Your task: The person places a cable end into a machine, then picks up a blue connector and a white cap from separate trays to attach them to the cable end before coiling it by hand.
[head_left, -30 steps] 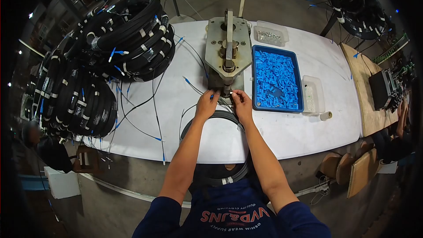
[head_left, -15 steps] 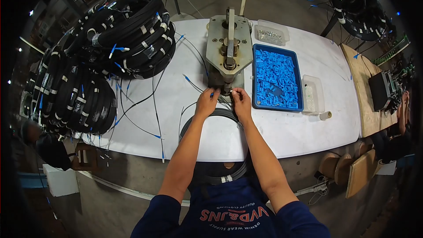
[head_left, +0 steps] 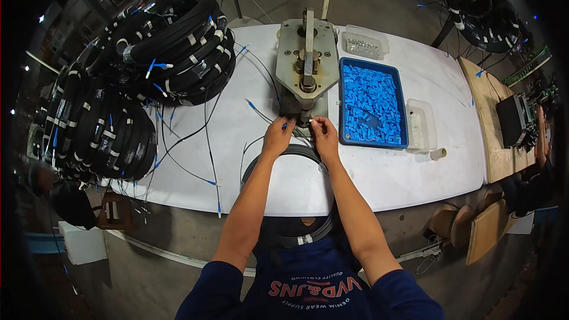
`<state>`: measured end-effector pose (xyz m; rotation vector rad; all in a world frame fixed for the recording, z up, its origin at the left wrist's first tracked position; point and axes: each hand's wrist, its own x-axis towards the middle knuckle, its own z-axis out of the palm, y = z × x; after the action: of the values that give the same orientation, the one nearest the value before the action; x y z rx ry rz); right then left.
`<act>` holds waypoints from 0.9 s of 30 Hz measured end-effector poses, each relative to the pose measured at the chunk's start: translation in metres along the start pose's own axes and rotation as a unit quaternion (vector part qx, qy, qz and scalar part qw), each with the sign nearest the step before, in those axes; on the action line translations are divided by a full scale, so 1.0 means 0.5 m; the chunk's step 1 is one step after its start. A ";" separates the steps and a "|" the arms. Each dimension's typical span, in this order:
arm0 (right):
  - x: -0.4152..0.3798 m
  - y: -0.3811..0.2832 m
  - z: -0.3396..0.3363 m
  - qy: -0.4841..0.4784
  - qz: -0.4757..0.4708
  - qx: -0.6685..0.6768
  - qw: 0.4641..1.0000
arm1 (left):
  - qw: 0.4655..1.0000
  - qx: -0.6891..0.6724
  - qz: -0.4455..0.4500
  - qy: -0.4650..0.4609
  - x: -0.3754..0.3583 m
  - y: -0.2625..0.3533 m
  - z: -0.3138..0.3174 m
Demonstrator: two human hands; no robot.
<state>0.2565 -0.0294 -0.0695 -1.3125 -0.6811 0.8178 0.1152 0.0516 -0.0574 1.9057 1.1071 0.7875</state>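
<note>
A worker's bare hands meet at the foot of a metal press (head_left: 289, 66) on a white surface (head_left: 409, 181), fingertips just below its working end. The left hand (head_left: 276, 138) pinches with thumb and fingers nearly together on a small blue piece (head_left: 284, 125); the right hand (head_left: 325, 140), its grip drawn almost closed, holds a tiny white piece (head_left: 311, 121) at the fingertips — whether it touches the press cannot be told. The two grips sit close together but apart, with thin dark cable between them. A coil of dark cable (head_left: 294, 152) lies nearer the body than either grip, looping between the forearms. Right of the grips stands a blue tray (head_left: 405, 120) of blue parts (head_left: 370, 92); a clear tub (head_left: 386, 47) of small pieces lies beyond it, another (head_left: 433, 120) on its far side, near a small roll (head_left: 438, 153). Heaped black coils (head_left: 198, 59) rise well to the left — blue-tipped ends trailing.
</note>
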 end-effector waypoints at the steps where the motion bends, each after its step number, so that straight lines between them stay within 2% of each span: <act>1: -0.001 -0.001 0.000 -0.003 -0.003 0.001 1.000 | 1.000 0.001 -0.008 -0.005 0.001 -0.001 0.000; 11: 0.001 0.005 0.001 0.004 -0.018 -0.041 0.999 | 1.000 0.003 -0.001 0.002 0.002 -0.002 0.001; 27: -0.001 0.000 0.001 -0.002 -0.013 -0.009 1.000 | 1.000 0.019 0.008 0.008 0.000 0.003 -0.001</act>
<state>0.2560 -0.0294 -0.0694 -1.3170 -0.7087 0.7958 0.1156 0.0512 -0.0559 1.9449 1.1263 0.7966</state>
